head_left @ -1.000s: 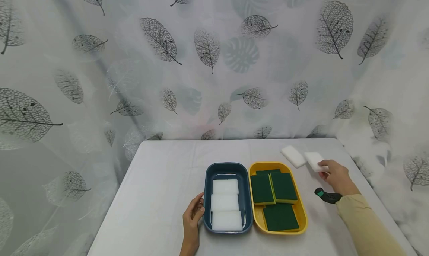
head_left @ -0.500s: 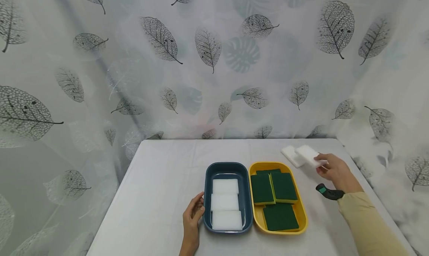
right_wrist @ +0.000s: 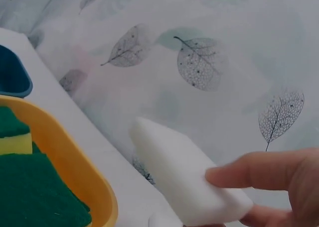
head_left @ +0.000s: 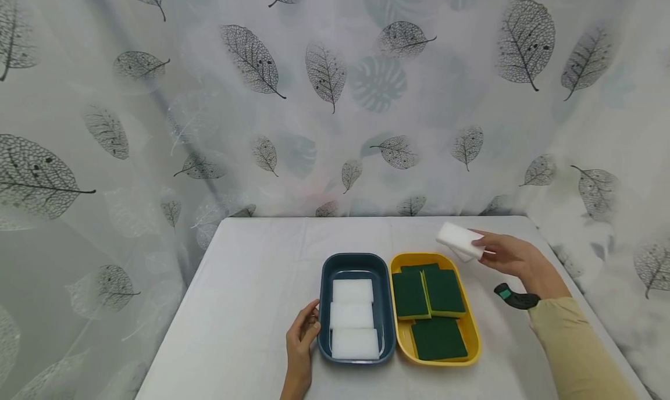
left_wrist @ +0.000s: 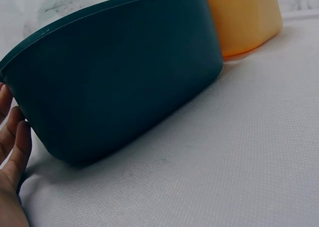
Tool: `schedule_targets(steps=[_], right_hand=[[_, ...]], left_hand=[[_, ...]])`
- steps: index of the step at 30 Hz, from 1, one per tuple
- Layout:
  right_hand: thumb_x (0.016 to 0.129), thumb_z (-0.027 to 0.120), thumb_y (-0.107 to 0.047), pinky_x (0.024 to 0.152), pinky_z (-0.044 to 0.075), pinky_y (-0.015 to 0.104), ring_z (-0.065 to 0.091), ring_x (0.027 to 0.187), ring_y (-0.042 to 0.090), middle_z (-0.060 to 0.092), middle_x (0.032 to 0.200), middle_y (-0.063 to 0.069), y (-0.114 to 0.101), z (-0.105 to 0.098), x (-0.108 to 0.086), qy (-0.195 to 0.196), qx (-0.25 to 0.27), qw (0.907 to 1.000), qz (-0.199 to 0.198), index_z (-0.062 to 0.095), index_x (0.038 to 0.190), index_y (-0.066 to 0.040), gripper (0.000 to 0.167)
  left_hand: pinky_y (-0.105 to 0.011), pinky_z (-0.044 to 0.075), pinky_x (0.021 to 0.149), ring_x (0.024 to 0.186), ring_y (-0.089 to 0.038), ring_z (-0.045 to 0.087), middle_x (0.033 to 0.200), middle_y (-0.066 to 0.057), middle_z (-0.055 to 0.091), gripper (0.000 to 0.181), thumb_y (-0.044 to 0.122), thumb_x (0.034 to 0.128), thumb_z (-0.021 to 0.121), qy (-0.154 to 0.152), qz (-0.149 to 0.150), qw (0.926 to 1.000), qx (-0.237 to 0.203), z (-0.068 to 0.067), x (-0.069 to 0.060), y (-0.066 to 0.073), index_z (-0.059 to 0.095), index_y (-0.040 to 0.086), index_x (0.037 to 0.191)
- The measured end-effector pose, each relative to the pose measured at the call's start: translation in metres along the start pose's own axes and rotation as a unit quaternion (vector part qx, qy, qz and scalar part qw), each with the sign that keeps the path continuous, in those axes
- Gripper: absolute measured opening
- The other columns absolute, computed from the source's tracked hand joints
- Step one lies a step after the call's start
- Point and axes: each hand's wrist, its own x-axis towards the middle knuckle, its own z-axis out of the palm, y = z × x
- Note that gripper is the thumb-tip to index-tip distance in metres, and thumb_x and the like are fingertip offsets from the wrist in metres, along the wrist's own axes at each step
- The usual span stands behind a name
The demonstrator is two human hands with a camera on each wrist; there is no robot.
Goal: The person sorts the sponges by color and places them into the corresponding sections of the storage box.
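Between thumb and fingers, my right hand (head_left: 508, 253) pinches a white melamine sponge (head_left: 459, 239), tilted above the back right of the table. Another white sponge (head_left: 463, 257) lies beneath it, mostly covered. In the right wrist view the held sponge (right_wrist: 187, 174) is gripped at its near end. My left hand (head_left: 300, 336) touches the outer left side of a dark blue basin (head_left: 325, 307). Its fingers (left_wrist: 21, 142) rest against the basin's wall in the left wrist view. Several white sponges (head_left: 352, 315) lie in a column inside this basin.
A yellow basin (head_left: 475, 330) stands against the blue one's right side. Several green-and-yellow scouring sponges (head_left: 438, 339) lie in it, some overlapping. The white-covered table (head_left: 251, 307) ends at a leaf-patterned curtain (head_left: 335, 127) behind and at the sides.
My right hand has lifted the white sponge off the table and carried it left, over the other loose white sponge. My left hand and both basins have stayed in place.
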Motion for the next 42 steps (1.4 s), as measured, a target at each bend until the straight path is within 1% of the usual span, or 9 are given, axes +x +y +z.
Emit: schedule_targets(steps=[3, 6, 10, 13, 17, 20, 23, 30, 42], right_hand=[[0.106, 0.059, -0.011, 0.098, 0.054, 0.025, 0.056, 0.113, 0.015, 0.064, 0.116, -0.012, 0.002, 0.004, 0.002, -0.045, -0.043, 0.9978, -0.020, 0.076, 0.109, -0.036, 0.030], [0.107, 0.056, -0.011, 0.099, 0.054, 0.025, 0.056, 0.116, 0.016, 0.060, 0.124, -0.012, 0.004, 0.012, 0.002, -0.077, -0.085, 0.9928, -0.035, 0.070, 0.125, -0.034, 0.033], [0.107, 0.058, -0.014, 0.101, 0.054, 0.026, 0.058, 0.118, 0.016, 0.057, 0.128, -0.012, 0.007, 0.027, 0.000, -0.085, -0.138, 0.9852, -0.055, 0.052, 0.153, -0.024, 0.048], [0.106, 0.061, -0.018, 0.106, 0.053, 0.032, 0.062, 0.118, 0.017, 0.059, 0.129, -0.011, 0.011, 0.039, 0.001, -0.080, -0.177, 0.9786, -0.069, 0.036, 0.163, -0.012, 0.063], [0.104, 0.064, -0.024, 0.109, 0.053, 0.038, 0.062, 0.118, 0.019, 0.056, 0.142, 0.005, 0.018, 0.055, 0.001, -0.068, -0.224, 0.9688, -0.082, 0.031, 0.163, -0.005, 0.070], [0.103, 0.066, -0.026, 0.105, 0.055, 0.037, 0.061, 0.116, 0.021, 0.039, 0.159, 0.021, 0.023, 0.067, 0.001, -0.062, -0.253, 0.9611, -0.092, 0.036, 0.160, -0.002, 0.069], [0.102, 0.067, -0.026, 0.100, 0.057, 0.036, 0.062, 0.113, 0.021, 0.032, 0.162, 0.030, 0.027, 0.079, 0.001, -0.060, -0.275, 0.9540, -0.103, 0.041, 0.156, 0.001, 0.065], [0.099, 0.072, -0.029, 0.097, 0.060, 0.041, 0.065, 0.108, 0.023, 0.056, 0.140, 0.023, 0.035, 0.112, 0.005, -0.040, -0.317, 0.9395, -0.122, 0.055, 0.149, -0.002, 0.059], [0.099, 0.072, -0.016, 0.089, 0.063, 0.043, 0.071, 0.107, 0.027, 0.059, 0.140, 0.028, 0.056, 0.155, 0.014, -0.033, -0.328, 0.9277, -0.175, 0.063, 0.137, 0.001, 0.043]], left_hand=[[-0.020, 0.050, 0.092, 0.102, -0.018, 0.061, 0.117, -0.007, 0.066, 0.041, 0.014, 0.0965, 0.060, 0.003, -0.003, 1.0000, 0.004, 0.000, 0.000, 0.000, 0.067, 0.022, 0.136], [-0.020, 0.050, 0.092, 0.102, -0.017, 0.062, 0.117, -0.007, 0.066, 0.042, 0.014, 0.0965, 0.059, 0.004, -0.003, 0.9999, 0.009, 0.000, -0.001, 0.000, 0.067, 0.022, 0.137], [-0.020, 0.050, 0.093, 0.104, -0.016, 0.062, 0.118, -0.004, 0.066, 0.041, 0.015, 0.0965, 0.059, 0.001, -0.006, 1.0000, 0.008, 0.000, 0.000, 0.000, 0.067, 0.025, 0.136], [-0.019, 0.050, 0.094, 0.104, -0.016, 0.062, 0.118, -0.004, 0.067, 0.042, 0.015, 0.0961, 0.060, 0.002, -0.007, 0.9999, 0.007, 0.000, 0.000, 0.000, 0.068, 0.025, 0.136], [-0.019, 0.049, 0.094, 0.104, -0.016, 0.061, 0.118, -0.006, 0.066, 0.042, 0.015, 0.0967, 0.059, 0.002, -0.003, 1.0000, 0.009, 0.000, -0.001, -0.001, 0.067, 0.022, 0.137], [-0.019, 0.049, 0.094, 0.104, -0.016, 0.061, 0.118, -0.006, 0.066, 0.042, 0.015, 0.0974, 0.059, 0.001, 0.000, 1.0000, 0.009, 0.000, -0.001, 0.000, 0.067, 0.021, 0.138], [-0.019, 0.048, 0.095, 0.104, -0.015, 0.061, 0.118, -0.006, 0.067, 0.041, 0.015, 0.0978, 0.058, 0.000, 0.004, 0.9999, 0.013, 0.000, -0.001, 0.000, 0.067, 0.021, 0.138], [-0.018, 0.049, 0.095, 0.106, -0.016, 0.061, 0.119, -0.003, 0.067, 0.042, 0.014, 0.0964, 0.059, 0.002, -0.005, 0.9999, 0.009, -0.001, 0.000, 0.000, 0.067, 0.025, 0.136], [-0.018, 0.049, 0.096, 0.107, -0.016, 0.061, 0.119, -0.002, 0.067, 0.041, 0.015, 0.0961, 0.061, 0.000, -0.011, 0.9999, 0.003, 0.001, -0.001, 0.003, 0.068, 0.027, 0.135]])
